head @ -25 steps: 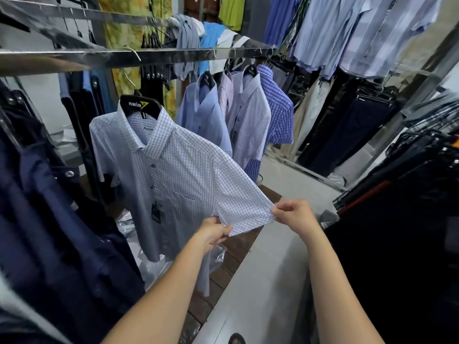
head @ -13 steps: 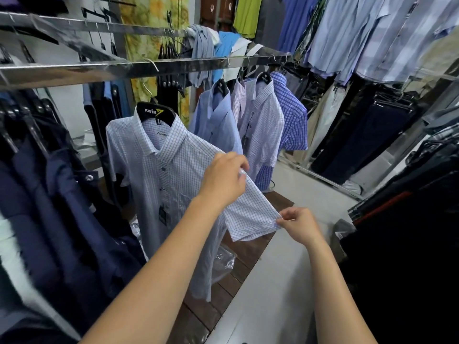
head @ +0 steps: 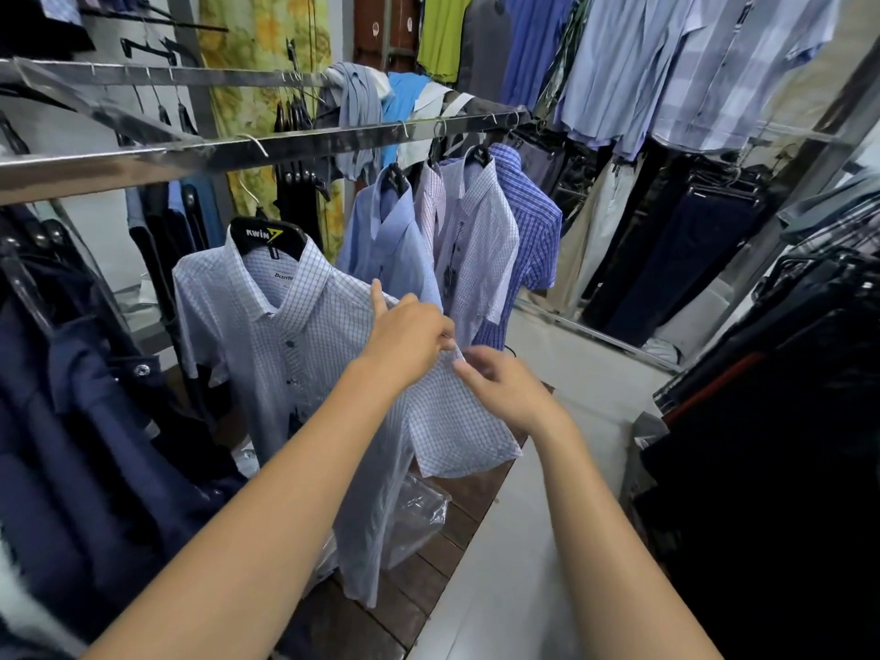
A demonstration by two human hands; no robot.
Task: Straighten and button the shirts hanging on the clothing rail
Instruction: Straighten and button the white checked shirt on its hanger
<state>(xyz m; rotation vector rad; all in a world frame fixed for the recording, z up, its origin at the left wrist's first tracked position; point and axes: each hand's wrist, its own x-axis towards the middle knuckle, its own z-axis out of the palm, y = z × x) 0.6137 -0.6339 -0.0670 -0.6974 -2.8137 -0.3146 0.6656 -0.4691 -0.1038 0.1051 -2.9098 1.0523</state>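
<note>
Toward the left end of the rail (head: 285, 147), a row of navy shirts (head: 71, 421) is hanging close together, with a metal button showing on one of them. Just to their right, a checked shirt (head: 285, 335), white with fine blue lines, is hanging below the rail on a black hanger (head: 266, 238) with printed lettering. Its front is facing the camera, its collar is opening enough to show a label, and dark buttons are running down the front.

The person's left hand (head: 405, 340) is reaching over the shirt's shoulder. Its forefinger is pointing straight up, while the thumb and the other fingers are pinching the fabric at the top of the short sleeve (head: 457, 431). The right hand (head: 505, 393) is meeting it just beside, its fingertips curling in and nipping the same fold of sleeve, so the two hands are almost touching. The rest of the sleeve is spreading out flat below them.

Under the shirt's hem, a clear plastic bag (head: 414, 516) is lying on a dark wooden platform (head: 381, 612).

Further right, toward the rail's far end, a pale blue shirt (head: 390, 240), a pink-tinged checked shirt (head: 481, 245) and a bright blue plaid shirt (head: 533, 231) are hanging packed together. Beyond that end, dark trousers (head: 666, 259) are hanging on another rack. Light blue shirts (head: 666, 64) are hanging high above them.
</note>
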